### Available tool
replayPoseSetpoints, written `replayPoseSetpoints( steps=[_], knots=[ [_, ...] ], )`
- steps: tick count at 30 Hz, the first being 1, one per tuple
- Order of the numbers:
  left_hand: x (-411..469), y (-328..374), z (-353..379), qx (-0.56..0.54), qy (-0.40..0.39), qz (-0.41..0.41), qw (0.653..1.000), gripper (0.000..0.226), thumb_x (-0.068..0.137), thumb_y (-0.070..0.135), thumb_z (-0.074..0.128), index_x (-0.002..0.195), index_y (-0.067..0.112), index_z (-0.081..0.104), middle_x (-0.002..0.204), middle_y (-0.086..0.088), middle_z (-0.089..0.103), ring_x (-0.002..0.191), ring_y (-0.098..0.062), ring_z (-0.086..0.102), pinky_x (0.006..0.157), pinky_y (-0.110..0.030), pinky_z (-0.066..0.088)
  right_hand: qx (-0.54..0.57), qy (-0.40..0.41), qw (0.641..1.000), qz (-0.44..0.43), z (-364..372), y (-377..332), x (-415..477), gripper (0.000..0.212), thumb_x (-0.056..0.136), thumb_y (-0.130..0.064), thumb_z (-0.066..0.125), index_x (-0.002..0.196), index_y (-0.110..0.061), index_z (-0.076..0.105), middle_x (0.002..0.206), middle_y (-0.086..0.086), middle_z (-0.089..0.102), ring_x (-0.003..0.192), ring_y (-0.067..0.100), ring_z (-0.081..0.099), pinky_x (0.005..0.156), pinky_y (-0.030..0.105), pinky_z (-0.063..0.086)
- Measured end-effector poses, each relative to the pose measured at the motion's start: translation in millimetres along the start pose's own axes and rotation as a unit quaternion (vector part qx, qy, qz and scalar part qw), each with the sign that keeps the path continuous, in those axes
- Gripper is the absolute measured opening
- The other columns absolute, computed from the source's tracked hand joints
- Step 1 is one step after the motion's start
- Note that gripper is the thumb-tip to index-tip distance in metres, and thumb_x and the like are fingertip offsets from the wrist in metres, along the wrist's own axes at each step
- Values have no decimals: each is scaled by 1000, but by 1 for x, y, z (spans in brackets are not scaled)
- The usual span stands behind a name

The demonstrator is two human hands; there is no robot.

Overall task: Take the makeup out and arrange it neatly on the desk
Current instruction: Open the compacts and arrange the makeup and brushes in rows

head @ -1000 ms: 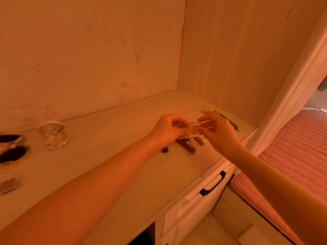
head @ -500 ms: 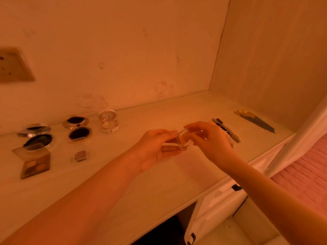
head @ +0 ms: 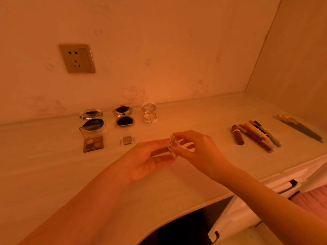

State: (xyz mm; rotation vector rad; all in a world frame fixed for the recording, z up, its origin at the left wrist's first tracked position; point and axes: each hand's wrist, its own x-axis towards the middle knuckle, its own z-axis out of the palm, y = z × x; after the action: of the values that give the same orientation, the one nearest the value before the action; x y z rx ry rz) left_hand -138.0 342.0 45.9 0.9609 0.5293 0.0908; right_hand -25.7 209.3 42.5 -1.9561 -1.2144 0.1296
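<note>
Both hands are up over the middle of the desk (head: 53, 174), sharing one tiny clear-plastic makeup case (head: 172, 146). It's see-through with a darker edge, and its lid looks tipped up — can't make out the shade inside. The left hand (head: 146, 160) cradles it from below with curled fingers, and the right hand (head: 198, 151) pinches its top edge between thumb and fingertips. So both are closed onto the same little case, held just above the desktop.

Beyond the left hand, toward the wall, sit three open round compacts: a silver compact (head: 92, 119), a gold compact (head: 123, 116) and a white compact (head: 149, 113). Nearer that hand are an open four-pan eyeshadow palette (head: 92, 141) and a small square single-shade pan (head: 127, 140), well apart from each other.

Out past the right hand there's a row of tubes and pens (head: 256, 135) lying side by side, then a bunch of brushes (head: 297, 128) further right near the side wall.

Plenty of bare desktop under and in front of the hands — the front edge curves in over a dark knee gap, with drawers (head: 286, 188) below the right forearm.
</note>
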Motion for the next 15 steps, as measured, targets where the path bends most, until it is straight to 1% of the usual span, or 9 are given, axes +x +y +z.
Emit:
replayPoseSetpoints(
  steps=[2, 4, 7, 9, 12, 15],
  knots=[
    [-6, 0, -9, -4, 4, 9, 1000, 18, 80, 10, 63, 92, 5, 77, 107, -15, 71, 94, -27, 69, 93, -42, 51, -35, -16, 999, -30, 12, -6, 0, 45, 79, -38, 71, 121, -27, 59, 112, -9, 61, 96, 2, 58, 82, 22, 50],
    [-11, 1, -15, -11, 9, 12, 1000, 20, 76, 10, 65, 91, 6, 77, 107, -15, 71, 96, -28, 68, 95, -45, 49, -56, -11, 997, -50, 22, -11, 2, 47, 79, -34, 73, 122, -25, 57, 114, -7, 58, 97, 3, 56, 81, 20, 49],
    [-14, 4, -23, -30, 21, 13, 999, 18, 71, 8, 66, 85, 5, 78, 103, -15, 72, 97, -30, 68, 94, -46, 49, -72, 1, 996, -58, 31, -16, 7, 49, 78, -31, 74, 123, -24, 56, 115, -8, 57, 96, 3, 55, 78, 17, 47],
    [-14, 5, -28, -36, 26, 12, 999, 18, 71, 7, 66, 85, 5, 78, 103, -16, 71, 98, -31, 67, 93, -46, 51, -61, -5, 997, -56, 33, -18, 10, 50, 77, -32, 75, 123, -23, 57, 114, -10, 58, 96, 2, 56, 78, 17, 48],
    [-11, 7, -36, -47, 32, 6, 998, 20, 71, 5, 66, 88, 5, 77, 104, -17, 71, 100, -32, 67, 91, -45, 52, -38, -14, 998, -50, 34, -19, 15, 50, 75, -32, 76, 122, -24, 59, 113, -10, 62, 96, 2, 58, 79, 21, 52],
    [-10, 8, -40, -59, 29, 5, 998, 20, 71, 5, 66, 87, 4, 77, 105, -18, 70, 102, -33, 66, 93, -46, 51, -10, -30, 999, -32, 33, -20, 20, 49, 73, -30, 78, 120, -26, 62, 112, -13, 64, 95, -1, 60, 78, 20, 53]
  ],
)
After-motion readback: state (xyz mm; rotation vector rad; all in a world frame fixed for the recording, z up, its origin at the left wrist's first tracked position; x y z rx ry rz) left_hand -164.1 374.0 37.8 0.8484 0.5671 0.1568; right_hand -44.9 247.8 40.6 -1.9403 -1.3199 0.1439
